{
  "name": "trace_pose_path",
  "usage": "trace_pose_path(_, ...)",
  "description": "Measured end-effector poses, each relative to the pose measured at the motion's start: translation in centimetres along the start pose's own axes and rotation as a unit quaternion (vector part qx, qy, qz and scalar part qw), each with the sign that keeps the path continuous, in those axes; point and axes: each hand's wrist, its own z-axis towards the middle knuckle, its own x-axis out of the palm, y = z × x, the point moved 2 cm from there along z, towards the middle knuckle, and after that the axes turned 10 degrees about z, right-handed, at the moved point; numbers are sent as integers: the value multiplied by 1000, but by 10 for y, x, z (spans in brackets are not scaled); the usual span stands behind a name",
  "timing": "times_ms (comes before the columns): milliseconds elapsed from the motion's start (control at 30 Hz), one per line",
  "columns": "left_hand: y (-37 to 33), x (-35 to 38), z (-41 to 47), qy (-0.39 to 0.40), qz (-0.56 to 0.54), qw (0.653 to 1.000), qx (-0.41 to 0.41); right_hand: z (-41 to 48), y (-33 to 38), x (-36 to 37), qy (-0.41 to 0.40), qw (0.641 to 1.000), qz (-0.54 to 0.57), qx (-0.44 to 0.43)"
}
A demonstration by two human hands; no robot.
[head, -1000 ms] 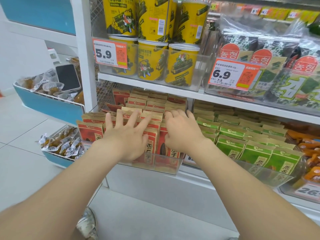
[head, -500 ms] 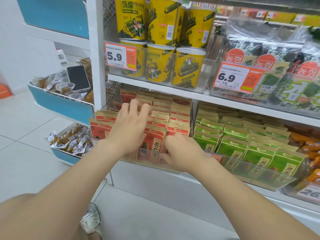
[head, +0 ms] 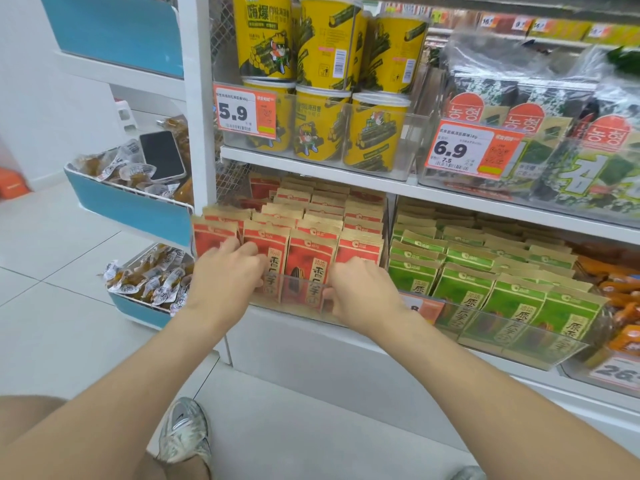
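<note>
White shop shelf (head: pixel 277 344) above pale floor tiles (head: pixel 52 313) holds red packets (head: pixel 311 258).

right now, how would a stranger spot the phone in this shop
Find the white post left of the yellow tubs. Left of it, the middle blue bin holds wrapped snacks. The phone lies on them, the only flat black slab there.

The red packets (head: pixel 311 258) have brown paper tops and red fronts with a dark seed picture and bold lettering. They stand upright in 4 columns, row behind row, leaning slightly back, inside a clear tray (head: pixel 294 301) at the left end of the lower shelf (head: pixel 311 344), just beside green packets (head: pixel 464 282).
</note>
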Motion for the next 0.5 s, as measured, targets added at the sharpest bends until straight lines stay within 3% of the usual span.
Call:
trace_pose_path(167, 2, 1, 25, -86, -12, 996, -19, 12, -6, -13, -48, 999, -7, 25)
trace_pose_path(500, -21, 21, 31, 22, -35, 997, -66, 33, -10, 9, -12, 997, -75, 14)
